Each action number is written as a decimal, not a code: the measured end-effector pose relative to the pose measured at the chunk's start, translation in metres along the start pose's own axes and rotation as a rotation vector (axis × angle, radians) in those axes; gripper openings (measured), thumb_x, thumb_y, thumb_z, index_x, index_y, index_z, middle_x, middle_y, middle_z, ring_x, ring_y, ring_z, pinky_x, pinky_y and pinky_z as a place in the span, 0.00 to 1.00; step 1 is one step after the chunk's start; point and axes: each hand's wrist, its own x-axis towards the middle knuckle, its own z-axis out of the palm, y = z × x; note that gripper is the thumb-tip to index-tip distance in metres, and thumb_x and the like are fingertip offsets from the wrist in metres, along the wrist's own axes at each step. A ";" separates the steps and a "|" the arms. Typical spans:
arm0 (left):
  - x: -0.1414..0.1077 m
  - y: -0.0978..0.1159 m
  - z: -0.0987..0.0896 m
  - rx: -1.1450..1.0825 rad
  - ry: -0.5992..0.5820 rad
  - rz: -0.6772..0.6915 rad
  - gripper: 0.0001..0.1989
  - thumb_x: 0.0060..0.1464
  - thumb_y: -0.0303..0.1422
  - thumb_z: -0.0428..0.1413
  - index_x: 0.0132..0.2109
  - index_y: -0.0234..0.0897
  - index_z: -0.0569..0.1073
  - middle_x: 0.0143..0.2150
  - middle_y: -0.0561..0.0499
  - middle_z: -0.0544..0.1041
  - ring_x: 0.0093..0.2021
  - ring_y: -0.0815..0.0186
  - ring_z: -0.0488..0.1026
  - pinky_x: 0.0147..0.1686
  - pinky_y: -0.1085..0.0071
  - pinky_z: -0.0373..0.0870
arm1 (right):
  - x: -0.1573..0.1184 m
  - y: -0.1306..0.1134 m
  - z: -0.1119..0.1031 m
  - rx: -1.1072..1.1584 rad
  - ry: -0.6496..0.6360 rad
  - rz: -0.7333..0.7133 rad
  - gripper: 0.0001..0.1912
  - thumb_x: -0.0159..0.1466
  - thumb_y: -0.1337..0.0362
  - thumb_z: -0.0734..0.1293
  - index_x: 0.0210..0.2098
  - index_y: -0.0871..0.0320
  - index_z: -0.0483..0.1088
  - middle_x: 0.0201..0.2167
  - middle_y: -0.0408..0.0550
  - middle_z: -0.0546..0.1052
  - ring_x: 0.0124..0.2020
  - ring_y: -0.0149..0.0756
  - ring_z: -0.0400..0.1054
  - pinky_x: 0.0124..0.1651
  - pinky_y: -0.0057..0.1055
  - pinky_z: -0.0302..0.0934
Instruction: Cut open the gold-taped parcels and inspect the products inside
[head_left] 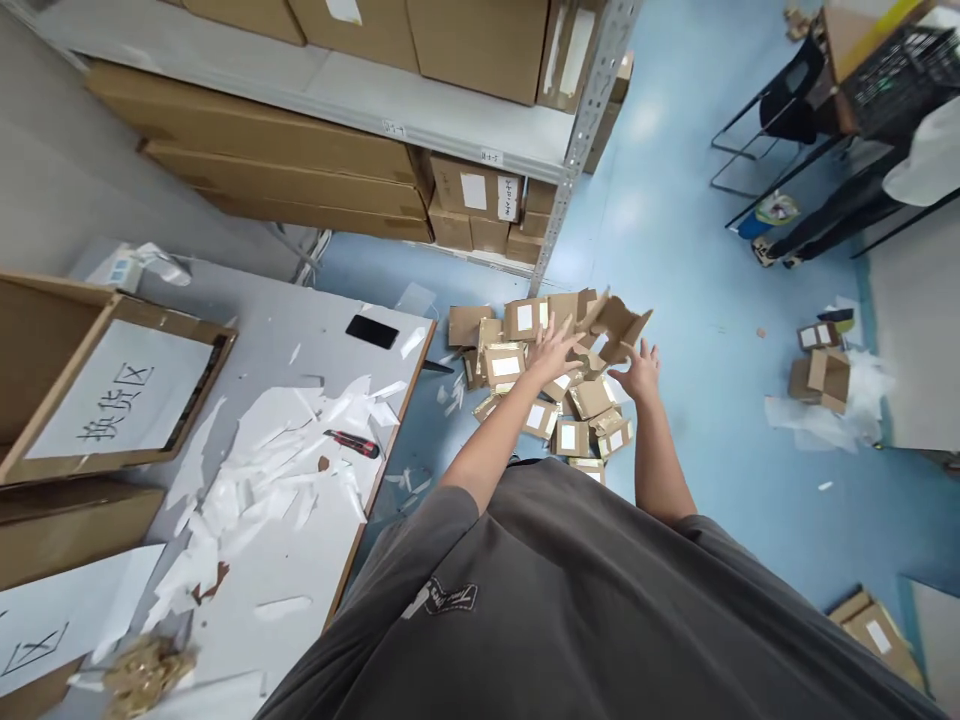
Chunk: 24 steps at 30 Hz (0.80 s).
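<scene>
Both of my arms reach forward over a pile of small cardboard boxes (568, 437) on the blue floor, several with white labels. My left hand (553, 352) has its fingers spread above the labelled boxes on the left of the pile. Opposite it, my right hand (639, 374) is also open, fingers apart. Just beyond the right fingertips is a brown cardboard box (619, 326) with its flaps folded out. Neither hand appears to grip it; whether the right fingertips touch a flap, I cannot tell.
Left of me stands a white table (255, 640) with torn paper scraps (247, 480), a red-black utility knife (352, 442) and a black phone (372, 332). Ahead is a metal shelf (480, 140) with large cartons. At the upper right, a person (832, 200) is near a chair (787, 105).
</scene>
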 end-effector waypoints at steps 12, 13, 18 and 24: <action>-0.171 -0.070 -0.106 0.025 0.426 -0.413 0.22 0.66 0.35 0.61 0.65 0.43 0.80 0.68 0.41 0.76 0.70 0.50 0.70 0.74 0.50 0.65 | 0.036 -0.145 0.075 0.138 -0.125 -0.451 0.31 0.65 0.54 0.68 0.65 0.58 0.73 0.70 0.67 0.69 0.73 0.61 0.62 0.75 0.62 0.58; -0.191 -0.075 -0.117 0.034 0.468 -0.453 0.22 0.66 0.35 0.61 0.65 0.43 0.79 0.68 0.41 0.76 0.70 0.49 0.69 0.74 0.49 0.65 | 0.033 -0.171 0.083 0.137 -0.141 -0.523 0.31 0.66 0.54 0.68 0.66 0.58 0.72 0.71 0.67 0.68 0.73 0.61 0.62 0.75 0.62 0.58; -0.294 -0.095 -0.167 0.099 0.627 -0.610 0.26 0.65 0.36 0.63 0.68 0.42 0.77 0.72 0.39 0.71 0.73 0.46 0.65 0.76 0.46 0.62 | 0.002 -0.292 0.122 0.120 -0.222 -0.822 0.34 0.68 0.51 0.68 0.71 0.56 0.67 0.74 0.65 0.64 0.76 0.62 0.57 0.76 0.65 0.54; -0.375 -0.122 -0.205 0.152 0.754 -0.798 0.30 0.62 0.38 0.66 0.70 0.44 0.74 0.77 0.41 0.66 0.78 0.41 0.58 0.78 0.41 0.56 | -0.016 -0.393 0.180 0.133 -0.362 -0.981 0.36 0.69 0.49 0.69 0.72 0.55 0.65 0.77 0.63 0.59 0.77 0.65 0.52 0.76 0.67 0.53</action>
